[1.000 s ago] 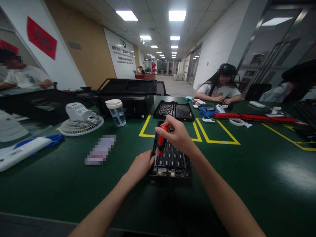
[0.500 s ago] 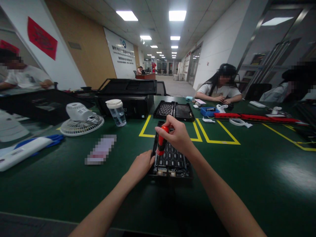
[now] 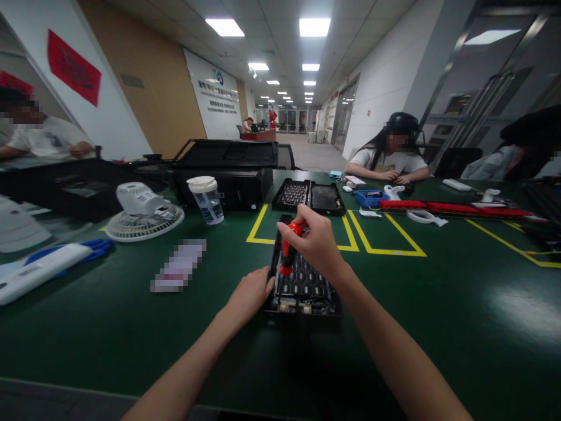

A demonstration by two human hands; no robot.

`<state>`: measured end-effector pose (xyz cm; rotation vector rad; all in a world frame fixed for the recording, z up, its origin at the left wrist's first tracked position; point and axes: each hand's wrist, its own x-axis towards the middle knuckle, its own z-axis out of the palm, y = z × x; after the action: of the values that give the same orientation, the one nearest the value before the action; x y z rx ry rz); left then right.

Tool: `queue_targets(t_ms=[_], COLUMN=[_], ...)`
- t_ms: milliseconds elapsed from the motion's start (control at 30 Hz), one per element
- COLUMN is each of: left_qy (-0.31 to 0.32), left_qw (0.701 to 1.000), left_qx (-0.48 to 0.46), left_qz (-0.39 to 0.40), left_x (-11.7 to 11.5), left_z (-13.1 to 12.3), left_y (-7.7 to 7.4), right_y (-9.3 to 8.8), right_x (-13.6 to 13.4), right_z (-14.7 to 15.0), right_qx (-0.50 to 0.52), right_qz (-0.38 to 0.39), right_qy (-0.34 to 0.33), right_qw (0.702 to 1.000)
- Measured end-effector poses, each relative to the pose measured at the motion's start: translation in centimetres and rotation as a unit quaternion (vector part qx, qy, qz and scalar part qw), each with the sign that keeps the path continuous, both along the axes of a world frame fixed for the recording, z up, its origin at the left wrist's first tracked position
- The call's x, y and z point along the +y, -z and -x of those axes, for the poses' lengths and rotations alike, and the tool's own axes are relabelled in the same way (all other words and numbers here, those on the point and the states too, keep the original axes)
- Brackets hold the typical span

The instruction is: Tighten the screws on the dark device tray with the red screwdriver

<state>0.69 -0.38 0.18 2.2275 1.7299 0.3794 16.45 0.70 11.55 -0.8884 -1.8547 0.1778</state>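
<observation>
My right hand (image 3: 318, 242) is closed around the red screwdriver (image 3: 287, 250), held upright over the black tray (image 3: 304, 286) on the green table (image 3: 131, 327). My left hand (image 3: 249, 294) grips the tray's left edge.

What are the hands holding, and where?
Right hand grips the red-and-black screwdriver by its handle; left hand steadies the black keyboard frame at its left edge.
</observation>
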Motion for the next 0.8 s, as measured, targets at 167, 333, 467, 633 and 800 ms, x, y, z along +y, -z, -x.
queue_targets(t_ms=[167,333,467,633,800], left_qy=[-0.005,-0.009,-0.006,-0.002,-0.013], left_qw=[1.0,1.0,1.0,1.0,0.999], left_qx=[0.004,0.01,0.009,0.013,0.039], left_qz=[0.005,0.014,0.008,-0.005,0.0], left_x=[0.0,-0.1,-0.1,0.0,0.1], left_z=[0.0,-0.1,-0.1,0.0,-0.1], left_y=[-0.1,-0.3,-0.4,0.0,-0.1], right_y=[0.1,0.0,0.1,0.3,0.4], right_x=[-0.2,-0.6,-0.9,-1.1,-1.2], right_z=[0.3,0.6,0.8,1.0,1.1], right_qx=[-0.005,-0.015,-0.03,-0.072,-0.096], right_qz=[-0.029,-0.042,-0.052,-0.061,-0.056], right_qy=[0.029,0.054,0.069,0.077,0.049], right_qw=[0.999,0.998,0.996,0.992,0.993])
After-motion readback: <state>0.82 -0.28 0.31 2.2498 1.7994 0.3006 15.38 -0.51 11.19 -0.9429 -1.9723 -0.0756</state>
